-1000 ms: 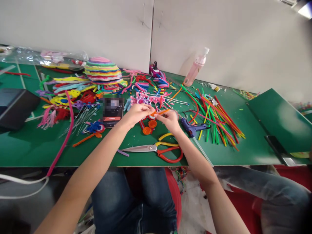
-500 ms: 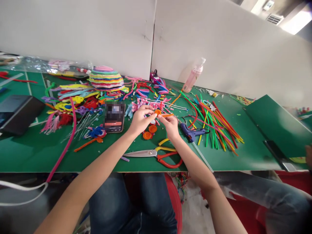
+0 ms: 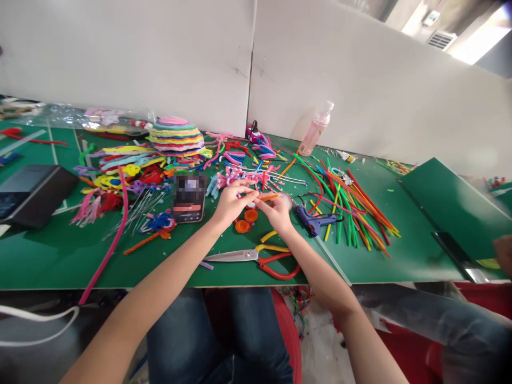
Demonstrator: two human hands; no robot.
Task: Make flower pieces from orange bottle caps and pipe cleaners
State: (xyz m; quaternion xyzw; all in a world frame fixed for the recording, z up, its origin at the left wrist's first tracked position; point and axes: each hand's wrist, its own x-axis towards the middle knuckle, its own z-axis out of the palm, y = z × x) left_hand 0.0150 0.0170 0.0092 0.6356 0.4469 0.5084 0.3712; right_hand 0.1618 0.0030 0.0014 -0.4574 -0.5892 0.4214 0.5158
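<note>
Over the middle of the green table [image 3: 48, 256], my left hand [image 3: 232, 200] and my right hand [image 3: 277, 210] pinch the two ends of one orange pipe cleaner [image 3: 267, 197]. Its coiled part sits at my left fingertips and the free end sticks out to the right. Two finished orange coils [image 3: 246, 221] lie on the table just below my hands. Nearer to me lie scissors [image 3: 256, 255] with red and yellow handles. A blue glue gun [image 3: 316, 220] rests right of my right hand, and a phone [image 3: 189, 198] lies left of my left hand.
Loose coloured pipe cleaners [image 3: 356, 205] fan out at the right. A stack of coloured discs [image 3: 176, 136] and finished pieces crowd the back left. A pink spray bottle [image 3: 316, 130] stands by the white wall. A black box [image 3: 34, 194] sits far left. Another person's hand [image 3: 504, 253] shows at the right edge.
Both hands stayed together on the orange pipe cleaner, with small finger shifts as it is turned. The camera tilted up a little, so the table sits lower in view.
</note>
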